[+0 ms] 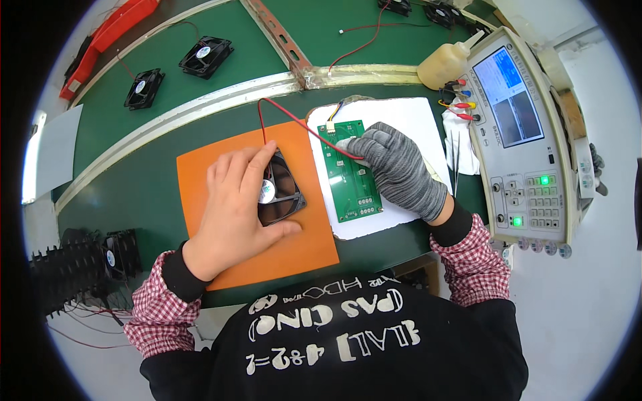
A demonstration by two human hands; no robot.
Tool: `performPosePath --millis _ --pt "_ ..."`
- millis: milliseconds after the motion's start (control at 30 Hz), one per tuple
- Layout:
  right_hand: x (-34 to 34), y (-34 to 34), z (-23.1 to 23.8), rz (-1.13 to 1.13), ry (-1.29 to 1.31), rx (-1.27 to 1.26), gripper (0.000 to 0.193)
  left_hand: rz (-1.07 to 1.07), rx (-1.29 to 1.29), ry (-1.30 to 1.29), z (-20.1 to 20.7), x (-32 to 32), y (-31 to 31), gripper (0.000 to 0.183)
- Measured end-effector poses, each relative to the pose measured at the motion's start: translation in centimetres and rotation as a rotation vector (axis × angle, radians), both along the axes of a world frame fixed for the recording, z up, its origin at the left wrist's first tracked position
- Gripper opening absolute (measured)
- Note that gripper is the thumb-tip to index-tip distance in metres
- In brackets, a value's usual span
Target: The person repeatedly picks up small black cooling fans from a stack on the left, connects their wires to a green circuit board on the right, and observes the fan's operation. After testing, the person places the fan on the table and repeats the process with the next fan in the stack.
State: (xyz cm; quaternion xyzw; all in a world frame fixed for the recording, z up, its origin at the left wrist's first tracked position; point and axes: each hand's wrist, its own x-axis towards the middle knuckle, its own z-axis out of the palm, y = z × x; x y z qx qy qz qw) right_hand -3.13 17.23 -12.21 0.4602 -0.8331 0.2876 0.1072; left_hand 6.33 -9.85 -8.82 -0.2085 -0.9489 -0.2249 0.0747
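Our left hand [234,200] lies spread over the black fan [281,189]; to its right, our gloved right hand [401,167] pinches the red cable [308,127] above the green board [348,180].

Black fan [286,179], orange mat [304,250], green circuit board [349,184], red wire [287,112], heathered grey glove [406,172], red-and-white checked sleeves [476,264]

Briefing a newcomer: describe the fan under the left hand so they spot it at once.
On the green bench, find the orange mat, left of the white sheet. The square black fan sits there, partly covered by the bare left hand. It's the only fan on the mat, its red wire looping over to the gloved right hand.
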Motion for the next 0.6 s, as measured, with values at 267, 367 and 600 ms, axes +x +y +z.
performPosePath --millis 267,367,600 --pt "0.0 0.1 -0.9 -0.059 -0.290 -0.178 0.021 -0.195 -0.028 0.655 5.7 3.5 -0.5 0.062" --pt "0.0 0.4 -1.3 -0.085 -0.439 -0.232 0.009 -0.474 0.952 -0.379 7.7 4.2 -1.7 0.057" --pt "-0.3 0.3 -1.9 -0.022 -0.272 -0.231 0.007 0.393 0.877 -0.480 10.3 6.0 3.2 0.081"
